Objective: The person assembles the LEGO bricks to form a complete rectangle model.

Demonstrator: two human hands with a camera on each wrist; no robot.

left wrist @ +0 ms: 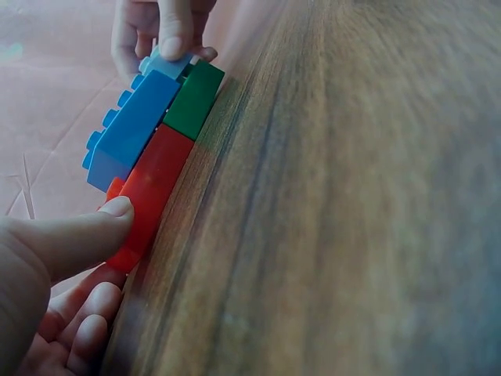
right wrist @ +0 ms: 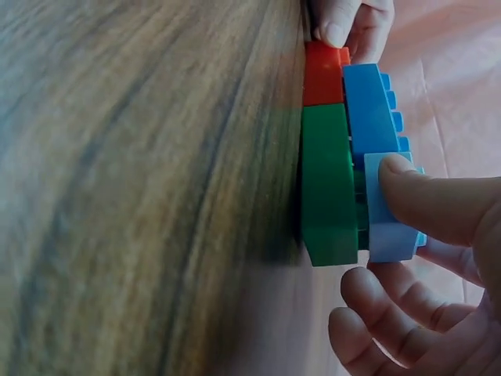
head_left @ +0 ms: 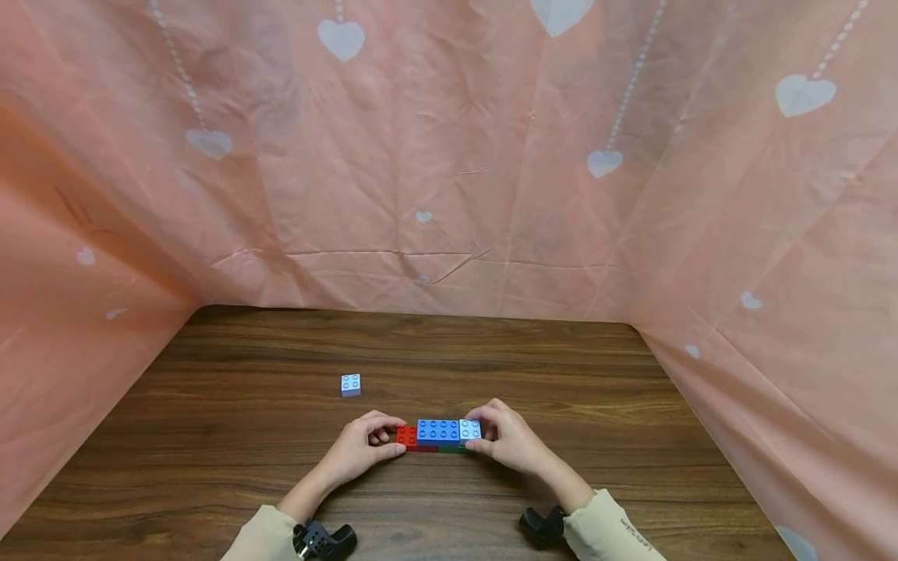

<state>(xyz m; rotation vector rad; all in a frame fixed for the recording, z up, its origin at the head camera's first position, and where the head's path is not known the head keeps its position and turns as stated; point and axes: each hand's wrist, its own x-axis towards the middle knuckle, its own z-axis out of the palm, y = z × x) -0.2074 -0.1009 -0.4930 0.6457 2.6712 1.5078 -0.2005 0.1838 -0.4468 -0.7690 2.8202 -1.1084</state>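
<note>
i'd call the clock from the blue eight-stud brick (head_left: 438, 432), with twelve on the far side. it sits in the upper layer, bridging the red brick (head_left: 406, 435) and the green brick (right wrist: 329, 188), which lie end to end along the tabletop (head_left: 245, 405).

at nine o'clock i see the left hand (head_left: 363, 444) closed to a pinch, with the thumb on the red brick's near side and the other fingers behind its end. at three, the right hand (head_left: 510, 442) pinches the light-blue four-stud brick (head_left: 470, 429), above the green one's outer end.

what bothers me is the gap in the right wrist view: green studs show beneath the light-blue brick, so i judge it isn't fully seated. pressed off-centre, it could tip or catch crooked. the blue brick shows a thinner seam too; if its hold is weak, uneven pushing from the two hands could hinge the row where red meets green.

the spare light-blue brick (head_left: 351, 384), at ten o'clock, stands well apart from both hands, so i'd rate a knock there unlikely.
</note>
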